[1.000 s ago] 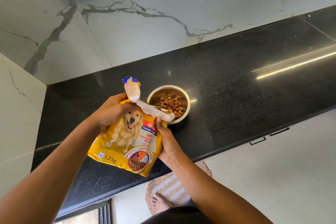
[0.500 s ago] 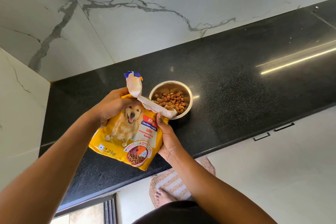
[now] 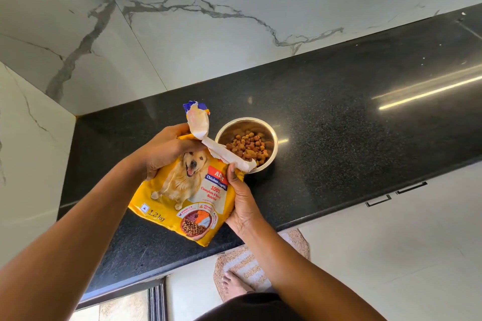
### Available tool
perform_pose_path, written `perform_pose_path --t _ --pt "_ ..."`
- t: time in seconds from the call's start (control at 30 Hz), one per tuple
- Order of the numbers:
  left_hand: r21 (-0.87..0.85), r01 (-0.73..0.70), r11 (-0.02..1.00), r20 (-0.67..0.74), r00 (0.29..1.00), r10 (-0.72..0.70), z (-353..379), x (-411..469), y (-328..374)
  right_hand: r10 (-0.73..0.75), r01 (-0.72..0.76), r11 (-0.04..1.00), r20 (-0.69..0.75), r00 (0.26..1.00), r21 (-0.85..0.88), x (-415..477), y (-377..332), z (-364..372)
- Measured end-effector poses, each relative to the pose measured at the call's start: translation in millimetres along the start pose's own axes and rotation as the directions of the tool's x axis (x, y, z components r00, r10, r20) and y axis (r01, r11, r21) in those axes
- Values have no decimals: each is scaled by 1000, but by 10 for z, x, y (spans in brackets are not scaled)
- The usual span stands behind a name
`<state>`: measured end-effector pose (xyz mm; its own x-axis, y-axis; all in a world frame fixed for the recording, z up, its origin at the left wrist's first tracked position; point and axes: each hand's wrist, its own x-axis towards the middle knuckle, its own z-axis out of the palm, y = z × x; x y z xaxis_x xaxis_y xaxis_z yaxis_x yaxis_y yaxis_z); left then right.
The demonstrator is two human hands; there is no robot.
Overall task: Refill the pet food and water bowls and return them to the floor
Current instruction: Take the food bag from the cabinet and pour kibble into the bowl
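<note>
Kibble (image 3: 247, 147) in the steel bowl (image 3: 274, 138) on the counter (image 3: 339, 138) sits no higher than before, your left hand (image 3: 167, 150) and right hand (image 3: 241, 198) still gripping the food bag (image 3: 182, 190), so pouring looks done

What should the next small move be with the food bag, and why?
Probably tilt the bag back off the bowl and fold its torn top shut: the bowl already holds a heap of kibble, the left hand and right hand both grip the bag, and its mouth overlaps the near rim.
</note>
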<state>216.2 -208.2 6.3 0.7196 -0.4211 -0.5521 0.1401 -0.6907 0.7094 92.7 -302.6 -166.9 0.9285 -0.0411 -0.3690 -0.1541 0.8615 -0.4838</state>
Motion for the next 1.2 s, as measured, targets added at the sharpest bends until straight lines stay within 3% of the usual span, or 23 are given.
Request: perform_pose_path --t 0.7,1.2 --pt "26 22 999 11 1000 -22 -28 120 71 40 -40 999 -5 999 2 68 -43 -49" --pt "-99 61 993 0 998 -61 -90 115 30 87 -87 996 -50 995 -5 127 -170 43"
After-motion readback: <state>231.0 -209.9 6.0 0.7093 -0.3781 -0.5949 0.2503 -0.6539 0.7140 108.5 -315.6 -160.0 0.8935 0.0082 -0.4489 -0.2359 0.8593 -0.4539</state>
